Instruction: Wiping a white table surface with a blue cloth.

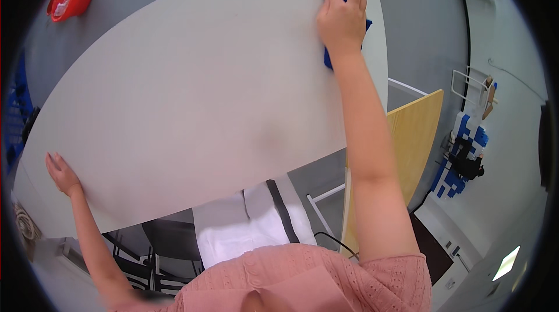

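A long pale table (192,79) stretches before me. At its far right corner my right hand (343,21) is closed on a dark blue cloth (328,59), pressing it to the tabletop. Bits of the cloth stick out past the fingers and beside the wrist; the rest is hidden under the hand. My left hand (63,175) lies flat at the table's left end, fingers stretched out and holding nothing.
Beyond the table's far left edge a red bin (70,0) stands on the grey floor. A light wooden board (416,137) is by the right edge. Close to my body are a black chair (172,239) and white folded fabric (256,213). Blue-and-white boxes (463,143) stand farther right.
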{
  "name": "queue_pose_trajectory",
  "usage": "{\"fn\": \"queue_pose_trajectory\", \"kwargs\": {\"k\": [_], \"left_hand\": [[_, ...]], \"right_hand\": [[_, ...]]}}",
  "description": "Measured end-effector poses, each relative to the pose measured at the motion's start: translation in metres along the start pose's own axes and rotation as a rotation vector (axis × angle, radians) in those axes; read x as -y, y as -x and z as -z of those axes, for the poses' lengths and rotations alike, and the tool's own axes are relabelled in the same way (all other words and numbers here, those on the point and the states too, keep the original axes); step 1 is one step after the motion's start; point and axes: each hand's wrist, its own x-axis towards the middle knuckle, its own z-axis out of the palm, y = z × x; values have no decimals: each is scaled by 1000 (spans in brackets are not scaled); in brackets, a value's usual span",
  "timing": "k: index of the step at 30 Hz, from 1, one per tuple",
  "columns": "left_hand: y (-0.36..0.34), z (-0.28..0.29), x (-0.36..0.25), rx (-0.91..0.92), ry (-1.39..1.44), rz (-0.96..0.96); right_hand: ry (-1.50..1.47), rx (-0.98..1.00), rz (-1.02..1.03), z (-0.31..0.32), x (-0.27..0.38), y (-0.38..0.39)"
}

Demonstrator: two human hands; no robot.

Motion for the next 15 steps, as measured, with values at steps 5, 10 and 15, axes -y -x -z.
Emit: {"fn": "queue_pose_trajectory", "kwargs": {"k": [5,10,15], "left_hand": [[3,2,-7,2,-46,6],[0,4,2,-7,-35,-1],[1,-4,-8,-10,-42,18]], "right_hand": [[97,92,23,8,4,17],[159,204,16,15,6,10],[123,170,-12,-3,-17,-20]]}}
